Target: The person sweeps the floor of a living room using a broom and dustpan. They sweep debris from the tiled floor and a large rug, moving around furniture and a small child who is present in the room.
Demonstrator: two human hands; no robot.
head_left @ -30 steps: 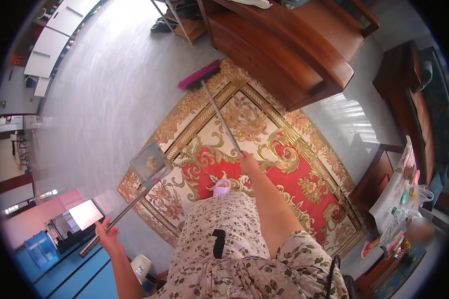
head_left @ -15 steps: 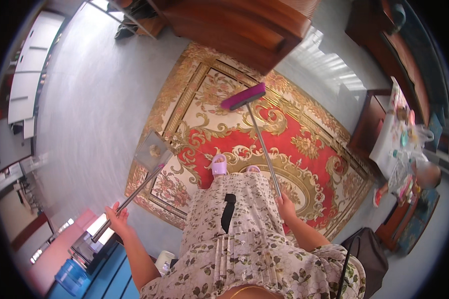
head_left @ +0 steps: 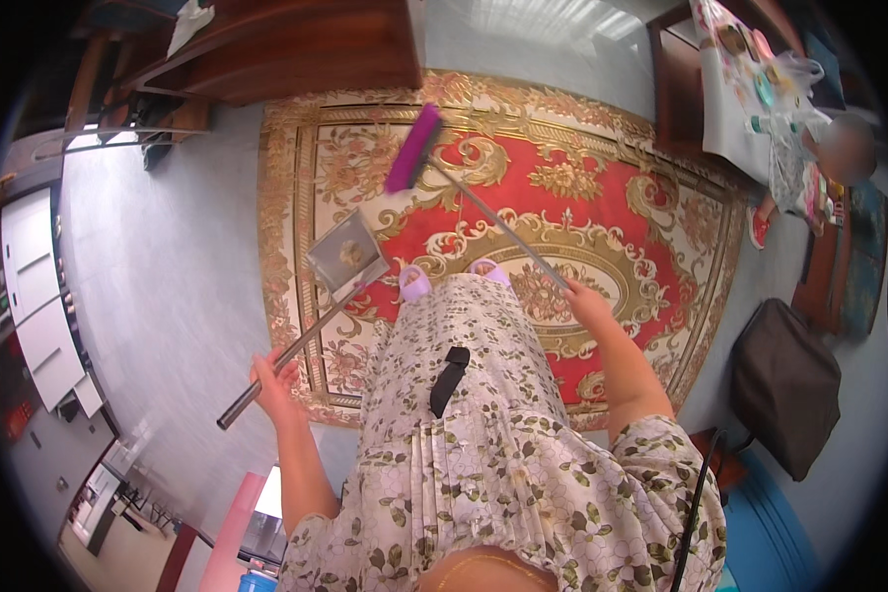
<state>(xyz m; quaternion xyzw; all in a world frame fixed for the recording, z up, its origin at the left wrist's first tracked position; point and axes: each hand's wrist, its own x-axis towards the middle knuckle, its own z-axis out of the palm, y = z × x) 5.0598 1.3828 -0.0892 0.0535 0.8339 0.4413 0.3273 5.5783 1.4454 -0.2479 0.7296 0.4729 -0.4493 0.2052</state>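
Note:
My right hand (head_left: 588,302) is closed around the upper end of a broom's grey handle. The broom (head_left: 413,150) has purple bristles, which lie over the far left part of the red and gold patterned rug (head_left: 602,237). My left hand (head_left: 276,383) grips the metal handle of a long-handled dustpan (head_left: 347,253). Its see-through pan is over the rug's left side, with a light brownish clump in or beneath it. Whether pan and bristles touch the rug I cannot tell. My feet, in lilac slippers (head_left: 415,283), are on the rug between the two tools.
A brown wooden cabinet (head_left: 296,59) stands at the rug's far left edge. At the far right a person (head_left: 794,173) is beside a cloth-covered table (head_left: 722,109) with items on it. A dark covered object (head_left: 786,385) stands to my right. Grey floor (head_left: 178,266) stretches left.
My view has turned, so the rug and furniture sit differently. The broom head has swung from crosswise to nearly upright in the picture, and the dustpan is nearer my feet. Both hands keep their grip.

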